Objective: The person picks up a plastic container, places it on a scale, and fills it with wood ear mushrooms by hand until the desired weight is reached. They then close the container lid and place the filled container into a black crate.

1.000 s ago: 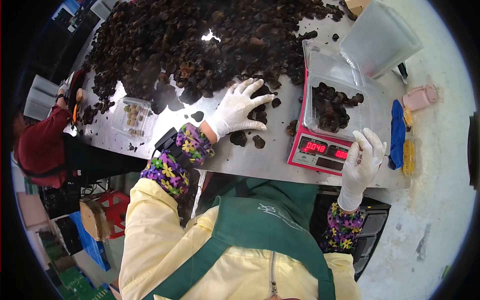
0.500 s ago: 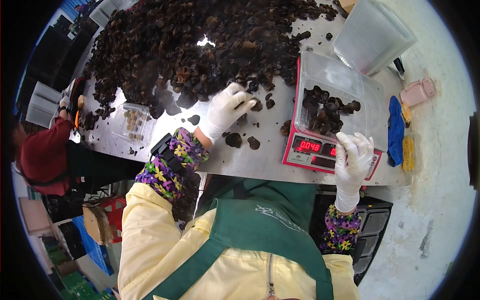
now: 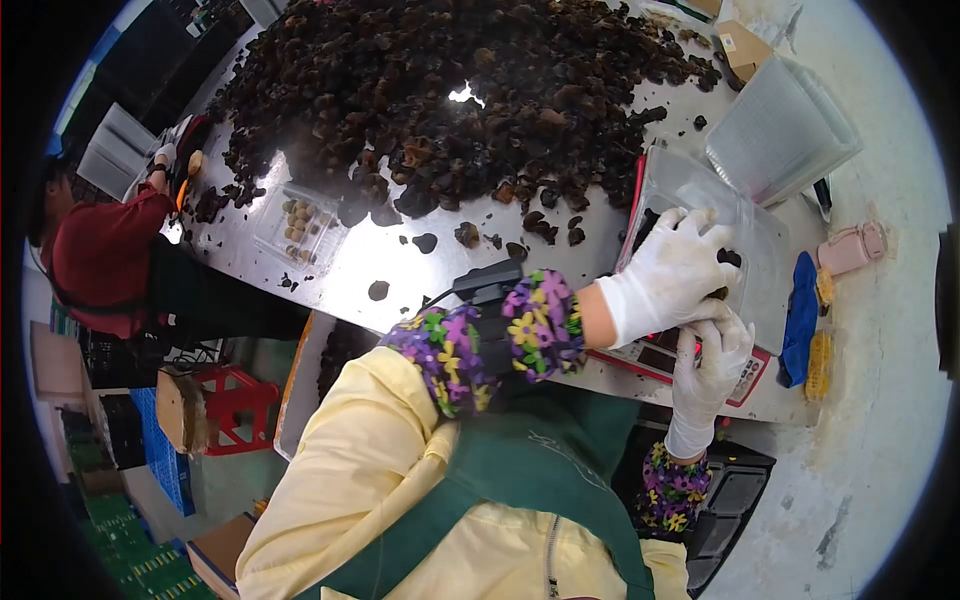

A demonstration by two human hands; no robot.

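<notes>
My left hand (image 3: 672, 280), in a white glove, reaches across to the clear plastic container (image 3: 765, 245). Its fingers are bent around dark wood ear mushrooms (image 3: 729, 258), partly hidden by the glove. Just below, my right hand (image 3: 710, 365), gloved too, has curled fingers at the container's front edge, close to the left fingertips. Under the container is a red digital scale (image 3: 650, 362); my hands cover most of its display. A large heap of wood ear mushrooms (image 3: 430, 90) spreads over the far part of the metal table (image 3: 370, 262).
Stacked clear containers (image 3: 785, 130) stand behind the scale. Right of it lie a blue cloth (image 3: 800, 320), a yellow brush-like item (image 3: 818, 380) and a pink bottle (image 3: 852, 247). A clear tray of small round pieces (image 3: 298, 228) sits left. A co-worker (image 3: 110, 250) works at the left.
My left hand has moved right, from the loose mushrooms on the table to over the container on the scale. My right hand stays at the container's front edge. The view has shifted slightly.
</notes>
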